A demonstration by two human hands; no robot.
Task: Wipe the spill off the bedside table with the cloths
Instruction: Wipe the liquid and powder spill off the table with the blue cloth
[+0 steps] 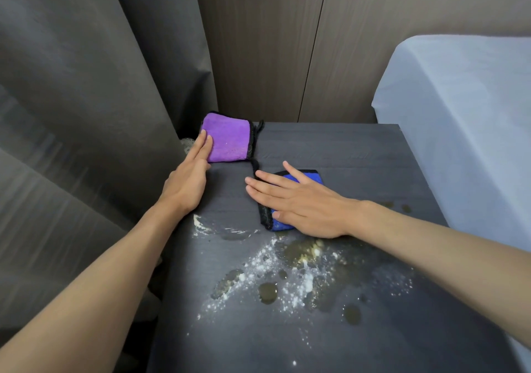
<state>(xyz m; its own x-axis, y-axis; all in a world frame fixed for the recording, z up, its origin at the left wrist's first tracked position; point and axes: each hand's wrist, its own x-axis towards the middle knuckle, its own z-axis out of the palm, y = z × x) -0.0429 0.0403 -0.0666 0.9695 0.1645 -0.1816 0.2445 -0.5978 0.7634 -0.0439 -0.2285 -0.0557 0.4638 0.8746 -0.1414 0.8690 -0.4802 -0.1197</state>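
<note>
A dark grey bedside table (359,148) carries a spill (290,275) of white powder and yellowish liquid blots across its near half. A folded purple cloth (230,138) with black trim lies at the table's far left corner. My left hand (186,180) rests flat by it, fingertips touching the cloth's left edge. A folded blue cloth (311,177) with black trim lies mid-table, just beyond the spill. My right hand (298,200) lies flat on top of it with fingers spread, covering most of it.
Grey curtains (86,114) hang close along the table's left side. A bed with a pale blue sheet (465,119) stands against the right edge. Wood wall panels (287,42) rise behind the table. Small liquid drops (396,206) sit near the right edge.
</note>
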